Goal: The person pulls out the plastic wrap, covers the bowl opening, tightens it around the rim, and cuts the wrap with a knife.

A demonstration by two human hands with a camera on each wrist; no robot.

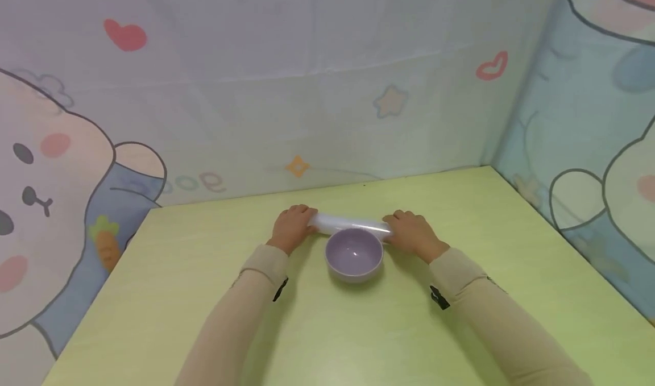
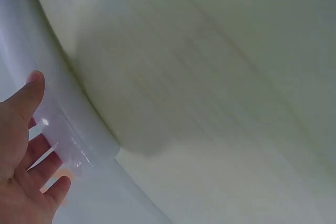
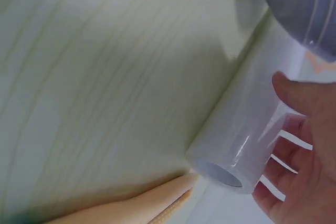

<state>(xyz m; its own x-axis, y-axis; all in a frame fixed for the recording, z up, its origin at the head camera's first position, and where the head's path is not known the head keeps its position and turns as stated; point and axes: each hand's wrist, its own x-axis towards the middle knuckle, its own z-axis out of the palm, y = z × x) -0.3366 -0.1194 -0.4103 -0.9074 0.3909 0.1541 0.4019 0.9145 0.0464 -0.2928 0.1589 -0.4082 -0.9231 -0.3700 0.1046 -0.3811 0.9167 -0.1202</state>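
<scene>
A roll of clear plastic wrap [image 1: 334, 223] lies across the table, just behind a light purple bowl [image 1: 354, 254]. My left hand [image 1: 294, 227] holds the roll's left end, thumb on the near side and fingers on the far side. In the left wrist view, glossy film [image 2: 73, 142] covers part of the fingers. At the other end, my right hand [image 1: 411, 233] grips the roll between thumb and fingers. The right wrist view shows the roll's hollow core end [image 3: 223, 174] beside the fingers, with the bowl's outer side [image 3: 302, 9] close by. The bowl stands upright; nothing shows inside it.
The pale yellow-green table [image 1: 327, 329] runs back to a cloth backdrop [image 1: 245, 102] printed with hearts and stars. A second printed cloth [image 1: 604, 147] hangs along the right side. In the right wrist view a tan shape [image 3: 131, 203] lies at the bottom, its kind unclear.
</scene>
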